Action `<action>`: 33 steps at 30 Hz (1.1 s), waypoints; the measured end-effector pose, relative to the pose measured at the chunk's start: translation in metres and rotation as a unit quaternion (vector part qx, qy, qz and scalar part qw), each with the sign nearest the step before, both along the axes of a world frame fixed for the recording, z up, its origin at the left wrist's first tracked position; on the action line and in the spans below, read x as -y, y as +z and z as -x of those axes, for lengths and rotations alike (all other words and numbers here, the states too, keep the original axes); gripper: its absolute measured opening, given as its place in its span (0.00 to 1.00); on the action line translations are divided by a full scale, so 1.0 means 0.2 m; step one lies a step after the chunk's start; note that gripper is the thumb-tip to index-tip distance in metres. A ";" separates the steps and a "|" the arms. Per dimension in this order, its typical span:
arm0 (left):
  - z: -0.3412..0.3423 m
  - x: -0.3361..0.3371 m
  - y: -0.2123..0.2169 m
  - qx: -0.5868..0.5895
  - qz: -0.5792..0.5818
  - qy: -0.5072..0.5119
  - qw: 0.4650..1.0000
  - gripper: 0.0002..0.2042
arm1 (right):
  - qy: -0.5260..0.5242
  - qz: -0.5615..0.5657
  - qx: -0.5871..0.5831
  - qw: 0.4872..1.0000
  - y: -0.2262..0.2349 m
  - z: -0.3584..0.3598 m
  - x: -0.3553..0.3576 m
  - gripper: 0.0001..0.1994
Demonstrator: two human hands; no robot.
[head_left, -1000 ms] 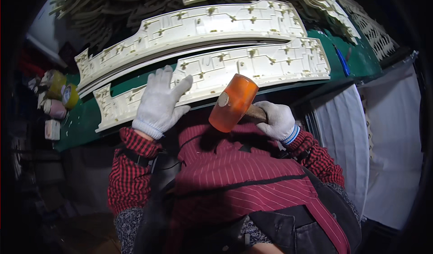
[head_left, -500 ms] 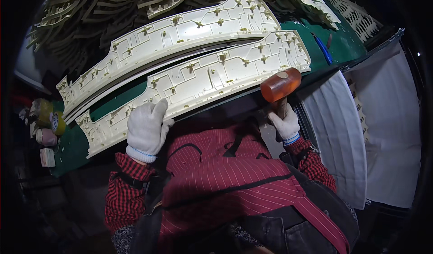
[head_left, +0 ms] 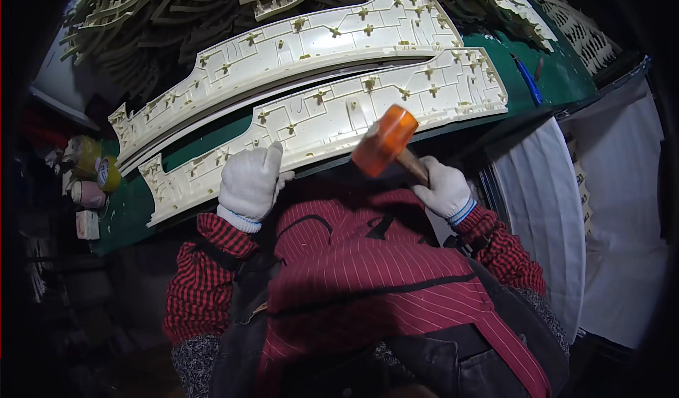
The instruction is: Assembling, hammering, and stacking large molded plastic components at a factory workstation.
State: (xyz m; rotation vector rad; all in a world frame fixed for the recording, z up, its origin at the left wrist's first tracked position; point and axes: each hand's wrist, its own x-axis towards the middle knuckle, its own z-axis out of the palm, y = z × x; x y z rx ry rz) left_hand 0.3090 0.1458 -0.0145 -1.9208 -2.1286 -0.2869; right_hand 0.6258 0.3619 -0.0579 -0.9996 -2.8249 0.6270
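Head view
Fingers, right: the gloved right hand (head_left: 443, 186) has its fingers curled tight around the wooden handle of the mallet (head_left: 385, 141), thumb side up.
Fingers, left: the gloved left hand (head_left: 249, 181) lies with fingers together and nearly straight, flat on the near edge of the near panel (head_left: 332, 119), gripping nothing.
Mallet: one, with an orange translucent head; the head hangs just above the near panel's front edge, right of its middle, tilted up and to the left from the hand.
Panels laid flat: two long, curved, cream plastic panels, ribbed side up, lying side by side; the far panel (head_left: 283, 51) sits just behind the near one, with a narrow gap between them.
Stacked panels: a heap of similar cream parts (head_left: 141, 37) behind the two, too many and too overlapped to count.
Tape rolls: about three or four at the bench's left end (head_left: 88, 165); the exact count is unclear.
Blue pen-like object: one (head_left: 528, 81), lying on the bench's right end.
Surface: a green-topped bench (head_left: 566, 73), which bears the panels.
Room: dim and dark at the edges; white sheeting (head_left: 552, 207) hangs at the right below the bench.
Arms: both forearms in red checked sleeves rise from the lower edge, elbows bent, left wrist at the panel's edge, right wrist cocked back under the mallet.
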 end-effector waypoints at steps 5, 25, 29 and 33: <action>0.02 0.03 -0.05 -0.002 -0.020 -0.023 1.000 0.24 | -0.025 0.045 -0.063 0.997 0.07 -0.03 0.06 0.23; 0.17 0.32 -0.11 0.132 -0.222 -0.029 0.966 0.20 | -0.178 0.591 -0.461 0.637 0.33 0.49 0.37 0.27; 0.12 0.39 -0.12 0.515 -0.375 0.067 0.768 0.19 | -0.316 0.502 -0.474 0.650 0.25 0.30 0.22 0.30; 0.14 0.36 -0.04 0.587 -0.360 0.114 0.716 0.21 | 0.013 0.355 -0.469 0.809 -0.09 0.64 0.27 0.28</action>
